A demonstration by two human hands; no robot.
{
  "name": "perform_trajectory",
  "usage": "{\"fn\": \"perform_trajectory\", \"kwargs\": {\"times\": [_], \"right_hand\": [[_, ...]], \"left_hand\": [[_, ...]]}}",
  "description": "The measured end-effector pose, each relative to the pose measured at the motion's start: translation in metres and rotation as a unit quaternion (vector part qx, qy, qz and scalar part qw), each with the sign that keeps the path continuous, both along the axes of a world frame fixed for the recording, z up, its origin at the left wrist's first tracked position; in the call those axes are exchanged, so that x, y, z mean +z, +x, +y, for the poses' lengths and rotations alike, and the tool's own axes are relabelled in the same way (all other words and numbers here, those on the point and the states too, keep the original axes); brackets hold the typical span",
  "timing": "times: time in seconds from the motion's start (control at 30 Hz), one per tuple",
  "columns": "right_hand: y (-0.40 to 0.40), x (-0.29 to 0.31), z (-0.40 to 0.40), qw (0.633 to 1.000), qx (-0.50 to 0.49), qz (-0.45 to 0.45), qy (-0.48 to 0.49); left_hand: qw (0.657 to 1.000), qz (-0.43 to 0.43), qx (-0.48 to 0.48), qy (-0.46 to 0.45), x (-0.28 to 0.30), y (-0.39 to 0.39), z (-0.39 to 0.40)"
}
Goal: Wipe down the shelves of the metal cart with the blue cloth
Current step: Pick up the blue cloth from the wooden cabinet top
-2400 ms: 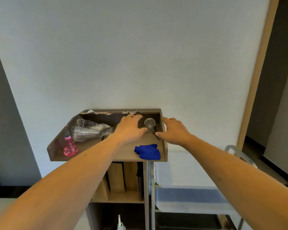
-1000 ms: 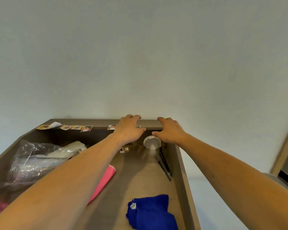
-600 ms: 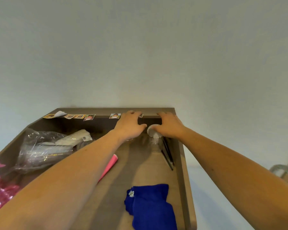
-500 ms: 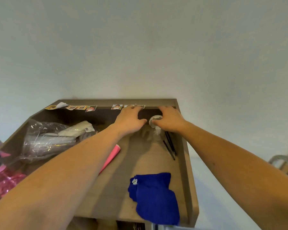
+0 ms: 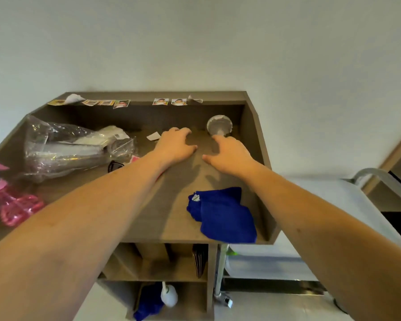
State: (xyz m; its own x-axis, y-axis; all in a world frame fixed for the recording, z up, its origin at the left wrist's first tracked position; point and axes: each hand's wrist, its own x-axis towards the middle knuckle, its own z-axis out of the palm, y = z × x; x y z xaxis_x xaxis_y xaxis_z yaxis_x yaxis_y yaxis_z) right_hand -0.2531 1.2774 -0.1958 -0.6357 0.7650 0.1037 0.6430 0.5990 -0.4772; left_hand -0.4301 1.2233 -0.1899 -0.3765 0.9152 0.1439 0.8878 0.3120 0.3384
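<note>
The blue cloth [image 5: 222, 215] lies crumpled on the wooden cabinet top [image 5: 169, 205], near its front right corner. Both my hands hover over the middle of that top, beyond the cloth. My left hand [image 5: 175, 144] has loosely curled fingers and holds nothing. My right hand [image 5: 229, 154] is beside it, fingers relaxed, also holding nothing. The metal cart [image 5: 366, 195] stands to the right of the cabinet; its handle and pale top shelf show past my right forearm.
A round clear cup [image 5: 219, 125] stands at the back right of the cabinet top. A crinkled plastic bag [image 5: 67, 147] and a pink spray bottle [image 5: 14, 205] sit on the left. Small photos [image 5: 160, 101] line the back rim. Lower cubbies hold a white bottle [image 5: 169, 296].
Both hands have drawn back from the cabinet's back rim toward the middle of the top. The view has tilted down, bringing the cloth, lower cubbies and cart into sight.
</note>
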Motion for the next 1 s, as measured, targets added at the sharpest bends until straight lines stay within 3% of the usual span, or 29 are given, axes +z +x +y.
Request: {"fn": "perform_trajectory", "kwargs": {"times": [0.27,0.53,0.8,1.0], "right_hand": [[0.022,-0.074,-0.066,0.994,-0.037,-0.087,-0.053],[0.019,-0.103,-0.090,0.987,-0.046,-0.148,0.047],[0.015,-0.104,-0.099,0.981,-0.053,-0.120,0.143],[0.012,-0.087,-0.096,0.983,-0.037,-0.097,0.149]], "left_hand": [[0.999,-0.033,0.000,-0.004,-0.031,-0.006,-0.006],[0.999,-0.046,-0.025,-0.009,-0.051,0.007,-0.007],[0.999,-0.042,-0.023,0.000,-0.044,0.006,-0.014],[0.998,-0.043,-0.031,0.025,-0.017,-0.003,-0.019]]}}
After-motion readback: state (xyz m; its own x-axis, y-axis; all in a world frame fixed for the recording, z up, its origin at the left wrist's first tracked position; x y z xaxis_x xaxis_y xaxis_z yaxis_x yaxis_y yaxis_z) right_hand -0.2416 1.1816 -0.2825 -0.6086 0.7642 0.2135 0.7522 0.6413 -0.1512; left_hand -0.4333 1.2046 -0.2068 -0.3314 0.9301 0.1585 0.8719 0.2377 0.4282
